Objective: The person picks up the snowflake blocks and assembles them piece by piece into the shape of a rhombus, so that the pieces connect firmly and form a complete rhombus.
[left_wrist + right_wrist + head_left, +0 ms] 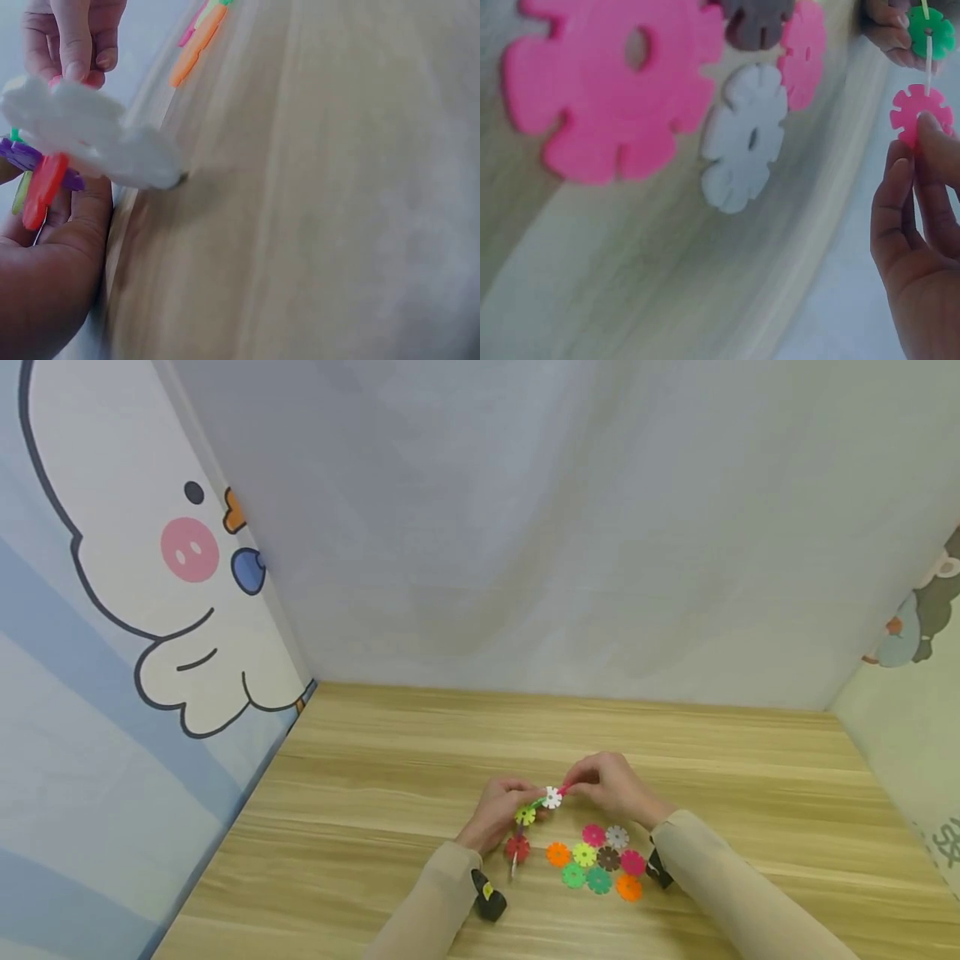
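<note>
The right hand (613, 789) pinched a bright pink disc (907, 109) at one end of a chain (526, 816), and the left hand (495, 814) gripped that chain near its green disc (941, 43). Onward from the pink, its thin, notched discs ran white, green, yellow-green, purple, red and white, slotted together at differing angles. It curved roughly midway between the bench's (360, 877) left and right edges, well in from the far edge. Nine loose discs (584, 848) in mixed colours lay to its right, farther from that edge.
</note>
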The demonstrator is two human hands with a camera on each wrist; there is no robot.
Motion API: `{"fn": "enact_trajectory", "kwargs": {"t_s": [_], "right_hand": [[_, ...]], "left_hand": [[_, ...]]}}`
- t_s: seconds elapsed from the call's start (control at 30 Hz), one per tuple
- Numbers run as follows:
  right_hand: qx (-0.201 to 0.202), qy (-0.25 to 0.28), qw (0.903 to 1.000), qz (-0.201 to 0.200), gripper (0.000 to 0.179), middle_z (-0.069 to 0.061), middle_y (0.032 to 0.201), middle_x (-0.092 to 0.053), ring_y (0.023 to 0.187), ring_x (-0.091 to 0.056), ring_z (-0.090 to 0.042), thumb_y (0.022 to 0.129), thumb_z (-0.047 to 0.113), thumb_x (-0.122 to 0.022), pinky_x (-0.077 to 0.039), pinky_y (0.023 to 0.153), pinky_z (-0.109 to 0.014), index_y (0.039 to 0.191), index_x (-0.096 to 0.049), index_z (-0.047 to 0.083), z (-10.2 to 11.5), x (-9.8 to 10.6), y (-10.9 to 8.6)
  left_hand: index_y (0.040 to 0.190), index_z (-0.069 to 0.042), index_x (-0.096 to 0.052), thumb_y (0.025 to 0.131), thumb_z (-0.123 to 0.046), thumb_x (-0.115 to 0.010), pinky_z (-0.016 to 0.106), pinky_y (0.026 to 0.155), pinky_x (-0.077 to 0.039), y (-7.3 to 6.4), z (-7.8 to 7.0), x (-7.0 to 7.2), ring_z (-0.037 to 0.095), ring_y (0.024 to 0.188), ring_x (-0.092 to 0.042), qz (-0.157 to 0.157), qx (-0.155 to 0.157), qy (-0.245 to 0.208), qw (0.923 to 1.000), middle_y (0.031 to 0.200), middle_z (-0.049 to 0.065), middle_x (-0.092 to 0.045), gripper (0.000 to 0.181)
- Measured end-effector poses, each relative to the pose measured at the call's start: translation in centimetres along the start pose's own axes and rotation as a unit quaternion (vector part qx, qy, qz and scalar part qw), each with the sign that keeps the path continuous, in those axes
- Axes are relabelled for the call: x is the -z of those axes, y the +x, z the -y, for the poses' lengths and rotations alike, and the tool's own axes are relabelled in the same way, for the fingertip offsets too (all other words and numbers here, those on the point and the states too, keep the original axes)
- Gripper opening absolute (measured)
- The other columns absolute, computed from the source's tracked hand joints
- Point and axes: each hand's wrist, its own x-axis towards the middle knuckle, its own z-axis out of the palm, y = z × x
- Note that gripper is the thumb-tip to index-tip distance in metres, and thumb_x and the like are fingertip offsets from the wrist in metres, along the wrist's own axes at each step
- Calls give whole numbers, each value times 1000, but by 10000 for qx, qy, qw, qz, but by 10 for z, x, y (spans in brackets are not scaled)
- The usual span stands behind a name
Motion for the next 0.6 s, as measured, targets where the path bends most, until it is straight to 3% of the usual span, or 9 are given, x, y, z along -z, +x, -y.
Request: {"fn": "enact_trajectory", "kwargs": {"t_s": [0.6], "right_hand": [[118,-251,9994,-188,2,7,81,-67,73,-61,-9,83,10,-74,-53,66,-25,83,-74,8,4,-3,-2]], "left_hand": [[89,6,-70,85,-9,-72,23,55,-51,4,6,-2,23,67,-67,-281,89,-17,9996,84,14,-69,15]]}}
